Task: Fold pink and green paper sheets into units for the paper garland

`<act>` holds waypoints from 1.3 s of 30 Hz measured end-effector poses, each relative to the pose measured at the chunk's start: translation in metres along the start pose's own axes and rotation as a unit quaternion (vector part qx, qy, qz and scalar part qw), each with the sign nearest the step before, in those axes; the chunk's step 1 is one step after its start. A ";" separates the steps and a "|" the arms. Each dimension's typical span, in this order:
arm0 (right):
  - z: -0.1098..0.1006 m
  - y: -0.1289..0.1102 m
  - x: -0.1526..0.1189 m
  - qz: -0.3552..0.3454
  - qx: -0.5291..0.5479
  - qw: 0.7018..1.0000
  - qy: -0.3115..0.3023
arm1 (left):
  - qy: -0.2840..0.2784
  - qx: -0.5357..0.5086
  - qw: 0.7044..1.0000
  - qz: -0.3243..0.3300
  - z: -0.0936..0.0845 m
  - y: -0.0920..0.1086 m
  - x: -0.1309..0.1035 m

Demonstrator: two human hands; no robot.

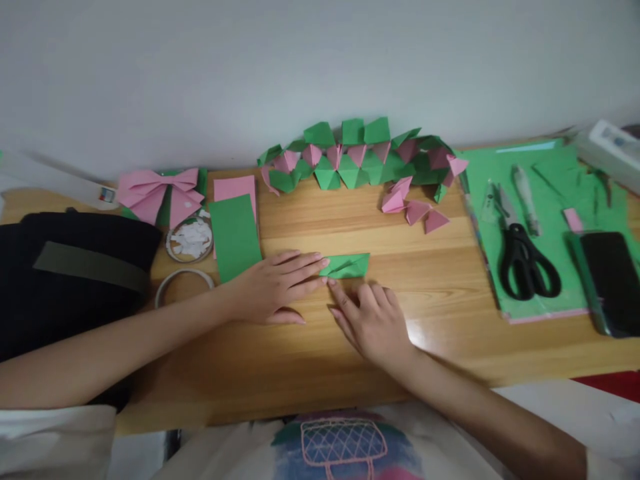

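Note:
A small folded piece of green paper [350, 266] lies flat on the wooden table [300, 363]. My left hand [277, 285] rests palm down with its fingers stretched out, their tips over the paper's left end and partly hiding it. From the right, my right hand [375, 320] reaches in with the index finger extended to the paper's lower edge, near the left fingertips. Its other fingers are curled, and nothing shows in them. Behind the hands stands a row of folded green and pink paper pieces [356, 155] along the wall. Loose pink folded pieces [417, 211] lie in front of it.
On the left are a pink paper bow [163, 190], green paper sheets [235, 237], a tape roll holding white scraps [190, 238], another tape roll [165, 283] and a black bag [70, 280]. Black-handled scissors [525, 263] and a phone [611, 280] lie at right.

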State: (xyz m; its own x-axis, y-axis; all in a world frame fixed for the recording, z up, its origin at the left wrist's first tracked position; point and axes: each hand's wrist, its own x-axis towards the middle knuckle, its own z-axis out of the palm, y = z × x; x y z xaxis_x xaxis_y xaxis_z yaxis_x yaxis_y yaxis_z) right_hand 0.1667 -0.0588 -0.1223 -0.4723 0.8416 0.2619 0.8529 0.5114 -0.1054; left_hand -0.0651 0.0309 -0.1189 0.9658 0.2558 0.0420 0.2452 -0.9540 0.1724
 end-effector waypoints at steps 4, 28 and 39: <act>0.004 -0.003 -0.001 -0.002 -0.005 1.000 -0.008 | -0.002 0.000 1.000 0.000 -0.002 0.001 0.001; -0.013 0.017 -0.012 0.035 -0.100 0.994 -0.009 | 0.033 -0.062 0.997 0.020 -0.014 -0.009 0.007; -0.010 0.008 -0.012 0.039 -0.116 0.992 -0.004 | 0.012 -0.053 0.998 0.012 -0.017 -0.009 0.009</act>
State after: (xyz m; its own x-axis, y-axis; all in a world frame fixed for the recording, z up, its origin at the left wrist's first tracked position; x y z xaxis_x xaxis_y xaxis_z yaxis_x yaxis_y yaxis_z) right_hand 0.1815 -0.0660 -0.1168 -0.4029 0.8795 0.2534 0.9152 0.3907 0.0990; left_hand -0.0604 0.0439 -0.1028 0.9688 0.2372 0.0715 0.2095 -0.9386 0.2742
